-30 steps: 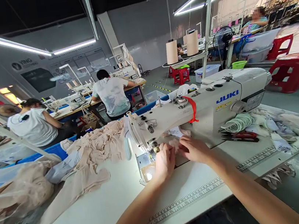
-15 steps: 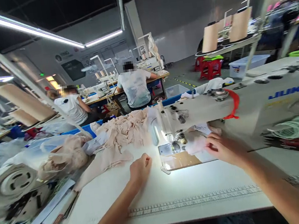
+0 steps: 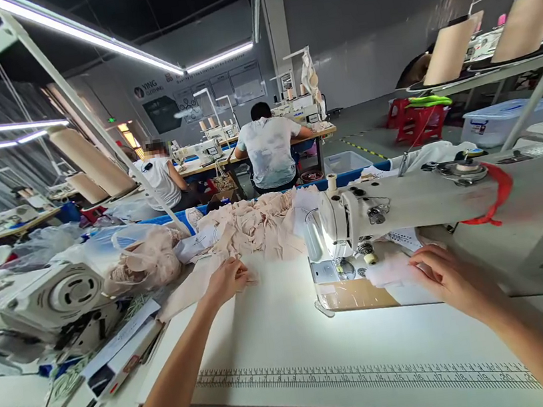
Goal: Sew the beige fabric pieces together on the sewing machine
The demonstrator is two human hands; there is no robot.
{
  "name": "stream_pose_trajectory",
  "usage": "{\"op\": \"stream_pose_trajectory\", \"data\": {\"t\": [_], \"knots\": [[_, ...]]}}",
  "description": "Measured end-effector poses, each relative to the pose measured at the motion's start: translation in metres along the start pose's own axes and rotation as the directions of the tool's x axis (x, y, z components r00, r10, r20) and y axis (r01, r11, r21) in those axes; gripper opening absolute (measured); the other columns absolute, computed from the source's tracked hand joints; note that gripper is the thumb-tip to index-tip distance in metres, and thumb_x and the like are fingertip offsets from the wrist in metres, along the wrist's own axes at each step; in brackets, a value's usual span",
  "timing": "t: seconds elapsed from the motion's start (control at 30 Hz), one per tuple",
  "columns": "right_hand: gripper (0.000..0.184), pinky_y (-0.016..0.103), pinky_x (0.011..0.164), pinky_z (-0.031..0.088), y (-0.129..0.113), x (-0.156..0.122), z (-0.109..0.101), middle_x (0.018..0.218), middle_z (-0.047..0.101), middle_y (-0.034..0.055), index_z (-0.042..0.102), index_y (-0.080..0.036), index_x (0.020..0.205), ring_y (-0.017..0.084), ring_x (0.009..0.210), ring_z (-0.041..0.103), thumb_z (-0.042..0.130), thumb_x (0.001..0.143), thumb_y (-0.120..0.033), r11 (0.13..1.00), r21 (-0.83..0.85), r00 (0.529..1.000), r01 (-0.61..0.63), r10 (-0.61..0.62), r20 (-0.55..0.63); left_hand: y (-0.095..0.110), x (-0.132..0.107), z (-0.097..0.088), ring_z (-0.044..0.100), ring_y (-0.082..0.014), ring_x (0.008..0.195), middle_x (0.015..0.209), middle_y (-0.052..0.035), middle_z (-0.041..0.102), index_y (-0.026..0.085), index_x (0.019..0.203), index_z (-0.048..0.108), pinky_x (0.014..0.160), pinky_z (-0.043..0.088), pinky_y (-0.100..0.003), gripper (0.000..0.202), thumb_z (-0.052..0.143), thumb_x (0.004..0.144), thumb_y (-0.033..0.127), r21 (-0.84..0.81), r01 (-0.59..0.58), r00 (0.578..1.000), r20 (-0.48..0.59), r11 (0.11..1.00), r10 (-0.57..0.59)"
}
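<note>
My left hand point(image 3: 226, 280) reaches left across the white table point(image 3: 290, 335) and closes its fingers on the edge of a pile of beige fabric point(image 3: 250, 230). My right hand point(image 3: 446, 276) rests by the needle plate of the white sewing machine point(image 3: 427, 202) and pinches a small pale pink fabric piece point(image 3: 390, 272) lying right of the presser foot point(image 3: 367, 254). A red ribbon point(image 3: 495, 195) is tied round the machine's arm.
A bag of beige fabric point(image 3: 143, 262) and a grey motor unit point(image 3: 63, 300) lie at the left. A printed ruler point(image 3: 366, 373) runs along the table front. Two people sit with their backs turned at far sewing tables. Thread cones point(image 3: 449, 47) stand on a rack at the right.
My left hand left the needle area and travelled left to the beige fabric pile. My head turned left, shifting the machine rightward. The right hand stayed on the pink piece.
</note>
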State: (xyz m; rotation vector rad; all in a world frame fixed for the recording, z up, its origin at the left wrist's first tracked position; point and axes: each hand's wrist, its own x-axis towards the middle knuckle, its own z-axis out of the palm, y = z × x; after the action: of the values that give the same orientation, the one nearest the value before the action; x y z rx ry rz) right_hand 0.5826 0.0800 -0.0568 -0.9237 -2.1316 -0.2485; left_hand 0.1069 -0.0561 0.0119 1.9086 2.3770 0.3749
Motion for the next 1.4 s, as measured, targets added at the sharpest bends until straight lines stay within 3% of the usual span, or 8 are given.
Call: {"op": "stream_pose_trajectory", "data": {"t": [0.3,0.5,0.6,0.7,0.87,1.1,1.23,1.4], "knots": [[0.026,0.024,0.041,0.035,-0.003,0.002,-0.003,0.086,0.071,0.0032,0.062,-0.024,0.089,0.013,0.054,0.057,0.043,0.102,-0.035,1.0,-0.013,0.999,0.028,-0.029,-0.042,-0.015,-0.004,0.004,0.067,-0.0212,0.085,0.09,-0.0059,0.071,0.022,0.081,0.063,0.069,0.046,-0.028,0.017,0.051,0.09,0.015,0.093,-0.126,0.974,-0.175,0.988,0.141],[0.026,0.028,0.051,0.043,-0.028,0.005,-0.013,0.086,0.073,0.0042,0.067,-0.024,0.092,0.015,0.057,0.06,0.044,0.102,-0.029,0.995,0.099,0.999,0.013,-0.018,0.045,0.002,-0.014,-0.001,0.067,-0.0216,0.085,0.088,-0.0054,0.07,0.023,0.087,0.053,0.079,0.051,-0.033,0.005,0.049,0.09,0.022,-0.056,-0.356,0.893,-0.315,0.933,0.322],[0.024,0.028,0.065,0.05,-0.064,0.01,-0.019,0.095,0.073,0.0037,0.069,-0.025,0.107,0.017,0.075,0.067,0.046,0.102,-0.027,0.969,0.241,0.964,0.046,-0.106,0.242,0.027,-0.017,-0.001,0.061,-0.0162,0.064,0.071,0.0019,0.065,0.025,0.092,0.046,0.066,0.048,-0.028,0.001,0.046,0.093,0.025,-0.276,-0.408,0.912,-0.162,0.87,0.377],[0.03,0.027,0.063,0.047,-0.103,0.019,-0.017,0.099,0.068,0.0041,0.065,-0.023,0.124,0.015,0.073,0.063,0.044,0.102,-0.025,0.954,0.277,0.866,0.117,-0.234,0.441,0.057,-0.015,-0.003,0.054,-0.0132,0.054,0.061,0.0053,0.064,0.024,0.093,0.045,0.06,0.042,-0.025,0.004,0.046,0.094,0.028,-0.432,-0.369,0.899,0.058,0.823,0.434],[0.022,0.03,0.06,0.034,-0.135,0.028,0.001,0.091,0.061,0.0055,0.066,-0.02,0.102,0.017,0.07,0.053,0.046,0.104,-0.027,0.947,0.118,0.829,0.299,-0.319,0.46,0.106,-0.007,-0.006,0.041,-0.01,0.047,0.076,0.0002,0.078,0.022,0.094,0.053,0.052,0.032,-0.024,0.017,0.051,0.095,0.039,-0.541,-0.224,0.834,0.323,0.811,0.446],[0.024,0.032,0.065,0.034,-0.128,0.019,0.008,0.09,0.06,0.0057,0.064,-0.019,0.096,0.018,0.076,0.052,0.044,0.106,-0.027,0.94,0.104,0.87,0.324,-0.339,0.359,0.153,-0.002,0.037,0.062,-0.0155,0.064,0.069,-0.0017,0.071,0.02,0.076,0.058,0.06,0.043,-0.026,0.019,0.059,0.084,0.038,-0.703,-0.098,0.879,0.271,0.704,0.393],[0.021,0.032,0.066,0.034,-0.129,0.017,0.006,0.09,0.06,0.0053,0.064,-0.019,0.096,0.018,0.076,0.052,0.044,0.104,-0.023,0.945,0.086,0.875,0.315,-0.325,0.36,0.159,-0.001,0.058,0.056,-0.015,0.063,0.066,0.0009,0.061,0.021,0.068,0.055,0.057,0.042,-0.025,0.016,0.057,0.078,0.033,-0.632,-0.089,0.935,0.213,0.77,0.283],[0.02,0.031,0.066,0.034,-0.131,0.018,0.005,0.09,0.061,0.0054,0.065,-0.019,0.102,0.019,0.076,0.053,0.045,0.103,-0.022,0.95,0.09,0.878,0.299,-0.311,0.363,0.157,0.001,0.062,0.055,-0.0154,0.065,0.068,0.0013,0.061,0.021,0.068,0.054,0.059,0.042,-0.026,0.015,0.056,0.077,0.034,-0.577,-0.073,0.936,0.243,0.813,0.256]]}}
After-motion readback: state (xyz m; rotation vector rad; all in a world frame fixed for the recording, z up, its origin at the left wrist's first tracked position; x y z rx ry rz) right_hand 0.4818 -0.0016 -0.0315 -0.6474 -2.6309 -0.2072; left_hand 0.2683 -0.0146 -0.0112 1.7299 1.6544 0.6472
